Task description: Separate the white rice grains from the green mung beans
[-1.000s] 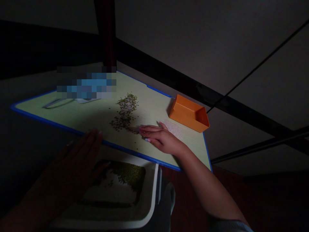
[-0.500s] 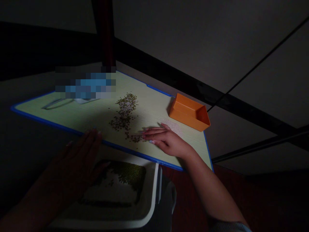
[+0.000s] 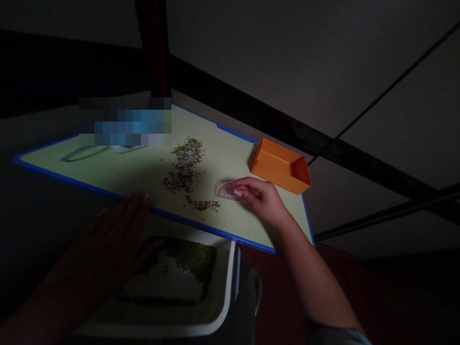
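Note:
My right hand (image 3: 260,196) is closed, fingers bent, over the right half of the pale yellow board (image 3: 230,153). In its fingertips is a clear, round, shallow plastic piece (image 3: 224,189), a lid or small dish; I cannot tell which. Left of it, small green and brown beans (image 3: 179,178) lie in a loose patch, with a short row (image 3: 204,205) trailing towards the near edge. My left hand (image 3: 118,230), in deep shadow, has its fingers stretched out at the board's blue near edge, holding nothing. Beneath the board sits a white tub (image 3: 224,306) with green beans inside.
An orange open box (image 3: 283,167) stands at the board's far right corner. A blurred-out blue item (image 3: 129,125) lies on the far left, beside a thin curved strap or handle (image 3: 81,152). Dark-framed panels (image 3: 305,72) rise behind the board.
My right hand has moved off the bean row, slightly right and back, and its flat fingers have closed on the clear round piece. My left hand stays in place.

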`<state>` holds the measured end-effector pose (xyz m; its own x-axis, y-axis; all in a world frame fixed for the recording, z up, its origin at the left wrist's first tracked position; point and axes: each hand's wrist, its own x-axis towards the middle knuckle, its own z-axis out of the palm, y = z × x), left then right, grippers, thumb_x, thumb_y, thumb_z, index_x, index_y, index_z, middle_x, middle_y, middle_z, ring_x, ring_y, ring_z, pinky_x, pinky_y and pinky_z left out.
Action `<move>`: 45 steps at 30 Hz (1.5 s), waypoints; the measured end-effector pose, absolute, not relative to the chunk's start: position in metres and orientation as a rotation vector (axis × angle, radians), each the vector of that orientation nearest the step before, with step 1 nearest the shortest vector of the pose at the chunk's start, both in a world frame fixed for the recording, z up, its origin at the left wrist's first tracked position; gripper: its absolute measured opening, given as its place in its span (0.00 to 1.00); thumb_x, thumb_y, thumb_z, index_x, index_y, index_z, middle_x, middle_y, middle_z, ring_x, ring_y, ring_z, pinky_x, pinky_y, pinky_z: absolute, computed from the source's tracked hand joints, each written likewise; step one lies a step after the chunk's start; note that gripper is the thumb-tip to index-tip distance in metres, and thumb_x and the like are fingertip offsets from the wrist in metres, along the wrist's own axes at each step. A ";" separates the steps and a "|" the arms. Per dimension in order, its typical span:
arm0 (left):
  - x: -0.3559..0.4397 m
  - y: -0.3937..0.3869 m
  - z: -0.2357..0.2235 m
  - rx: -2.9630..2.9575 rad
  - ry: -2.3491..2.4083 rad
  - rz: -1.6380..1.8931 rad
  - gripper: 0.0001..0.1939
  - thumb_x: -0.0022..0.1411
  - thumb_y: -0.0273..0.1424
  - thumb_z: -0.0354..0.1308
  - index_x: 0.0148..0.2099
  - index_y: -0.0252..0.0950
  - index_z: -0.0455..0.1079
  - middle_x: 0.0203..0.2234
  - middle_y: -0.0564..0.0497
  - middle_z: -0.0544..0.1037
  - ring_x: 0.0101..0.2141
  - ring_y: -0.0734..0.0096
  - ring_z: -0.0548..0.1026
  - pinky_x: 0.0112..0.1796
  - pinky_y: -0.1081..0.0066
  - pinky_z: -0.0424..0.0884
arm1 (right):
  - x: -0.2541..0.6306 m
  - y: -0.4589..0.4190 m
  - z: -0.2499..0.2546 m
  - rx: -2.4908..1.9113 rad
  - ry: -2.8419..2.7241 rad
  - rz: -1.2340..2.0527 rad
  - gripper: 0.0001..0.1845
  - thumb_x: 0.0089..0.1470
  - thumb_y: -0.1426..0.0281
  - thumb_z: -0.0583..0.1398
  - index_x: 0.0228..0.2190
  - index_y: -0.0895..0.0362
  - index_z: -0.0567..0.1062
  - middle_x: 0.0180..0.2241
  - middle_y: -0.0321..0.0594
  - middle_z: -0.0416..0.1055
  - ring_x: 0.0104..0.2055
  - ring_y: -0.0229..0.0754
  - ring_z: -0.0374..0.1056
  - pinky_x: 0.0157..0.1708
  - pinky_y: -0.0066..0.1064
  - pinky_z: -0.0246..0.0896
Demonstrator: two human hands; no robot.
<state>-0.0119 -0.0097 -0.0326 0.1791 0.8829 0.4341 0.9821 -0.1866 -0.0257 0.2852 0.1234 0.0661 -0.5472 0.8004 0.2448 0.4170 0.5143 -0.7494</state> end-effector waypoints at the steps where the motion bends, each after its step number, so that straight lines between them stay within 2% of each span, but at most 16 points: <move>1: -0.012 -0.010 -0.033 -2.160 -1.779 -0.471 0.39 0.64 0.46 0.36 0.70 0.34 0.30 0.69 0.33 0.48 0.67 0.42 0.53 0.58 0.40 0.59 | 0.287 0.124 0.066 -0.989 -2.153 0.889 0.16 0.58 0.69 0.58 0.47 0.54 0.78 0.42 0.41 0.78 0.42 0.40 0.74 0.43 0.34 0.68; 8: -0.014 -0.010 -0.034 -2.164 -1.757 -0.476 0.39 0.64 0.46 0.36 0.70 0.34 0.29 0.69 0.32 0.48 0.66 0.41 0.53 0.57 0.40 0.60 | 0.295 0.131 0.063 -1.005 -2.092 1.076 0.18 0.54 0.73 0.59 0.45 0.56 0.79 0.38 0.42 0.78 0.34 0.38 0.71 0.39 0.35 0.67; 17: -0.011 -0.009 -0.031 -2.166 -1.768 -0.453 0.39 0.64 0.46 0.36 0.70 0.34 0.27 0.69 0.32 0.48 0.66 0.41 0.54 0.58 0.39 0.60 | 0.295 0.132 0.061 -0.992 -2.144 1.054 0.17 0.53 0.74 0.58 0.45 0.57 0.78 0.37 0.41 0.77 0.34 0.38 0.69 0.39 0.34 0.65; 28: -0.011 -0.009 -0.029 -2.158 -1.737 -0.473 0.39 0.64 0.46 0.36 0.70 0.32 0.30 0.68 0.29 0.51 0.65 0.39 0.56 0.57 0.40 0.61 | 0.292 0.132 0.060 -0.978 -2.173 1.048 0.16 0.54 0.74 0.57 0.45 0.57 0.77 0.35 0.40 0.76 0.35 0.37 0.69 0.39 0.32 0.64; 32: -0.009 -0.009 -0.029 -2.148 -1.784 -0.476 0.40 0.64 0.48 0.36 0.70 0.33 0.30 0.69 0.31 0.50 0.66 0.40 0.53 0.58 0.40 0.59 | 0.292 0.131 0.060 -0.956 -2.166 1.066 0.16 0.53 0.74 0.58 0.44 0.58 0.77 0.35 0.40 0.75 0.34 0.36 0.68 0.39 0.32 0.64; 40: -0.015 -0.011 -0.032 -2.164 -1.745 -0.455 0.40 0.64 0.46 0.38 0.70 0.34 0.29 0.70 0.33 0.45 0.67 0.40 0.52 0.58 0.40 0.60 | 0.293 0.130 0.063 -1.012 -2.185 1.130 0.14 0.48 0.78 0.59 0.38 0.57 0.77 0.30 0.35 0.71 0.32 0.35 0.66 0.36 0.31 0.63; 45: -0.013 -0.009 -0.031 -2.161 -1.748 -0.475 0.39 0.64 0.47 0.35 0.70 0.35 0.28 0.70 0.34 0.45 0.67 0.41 0.53 0.58 0.39 0.59 | 0.295 0.128 0.063 -1.050 -2.219 1.146 0.15 0.46 0.79 0.59 0.38 0.56 0.76 0.27 0.33 0.67 0.30 0.35 0.65 0.35 0.30 0.61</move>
